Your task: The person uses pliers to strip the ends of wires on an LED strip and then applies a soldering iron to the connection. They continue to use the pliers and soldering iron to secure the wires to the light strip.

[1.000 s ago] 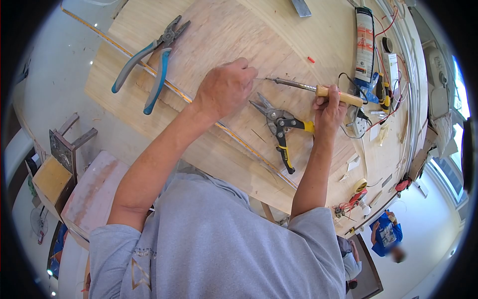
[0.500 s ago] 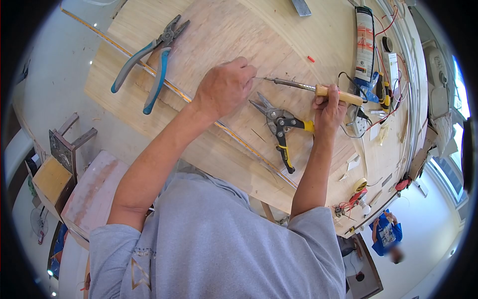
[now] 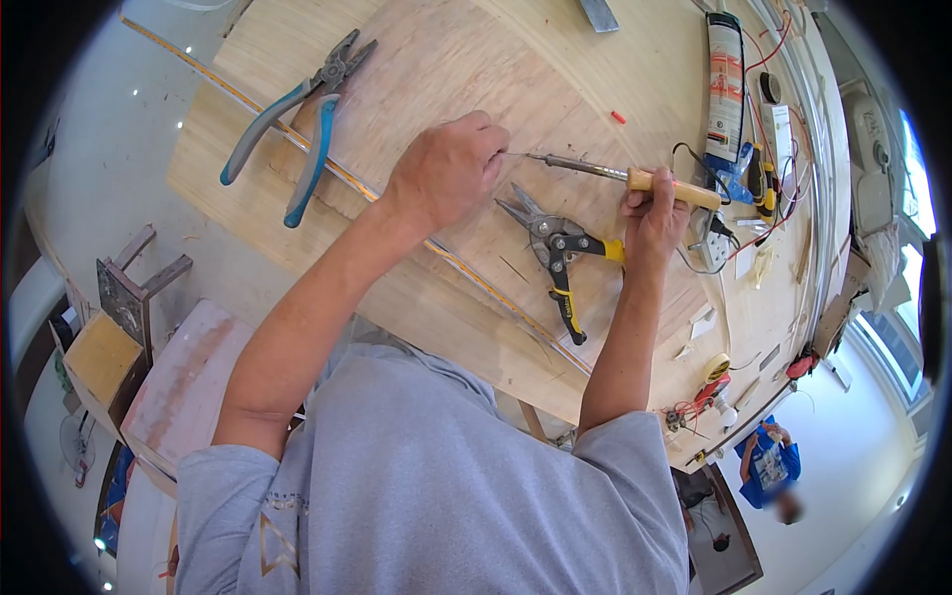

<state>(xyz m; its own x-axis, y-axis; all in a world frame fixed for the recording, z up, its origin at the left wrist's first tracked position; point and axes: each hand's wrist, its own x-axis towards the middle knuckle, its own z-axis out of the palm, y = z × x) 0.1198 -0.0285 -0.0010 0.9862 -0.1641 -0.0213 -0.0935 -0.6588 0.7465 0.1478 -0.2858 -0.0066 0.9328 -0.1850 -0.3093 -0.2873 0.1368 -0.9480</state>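
My right hand is closed around the wooden handle of a soldering iron, whose metal shaft points left. My left hand is closed in a pinch, and a short length of thin wire sticks out from its fingertips. The wire meets or nearly meets the iron's tip; how much of it lies inside the fingers is hidden. Just below the shaft, between my hands, rest tin snips with black and yellow handles. Blue-and-grey pliers lie to the left, their handles over a long thin strip.
All this lies on a plywood work surface. A sealant tube, a yellow-black tool, a power strip and red wires stand along the right. A small red piece lies above the iron. Another person in blue is at lower right.
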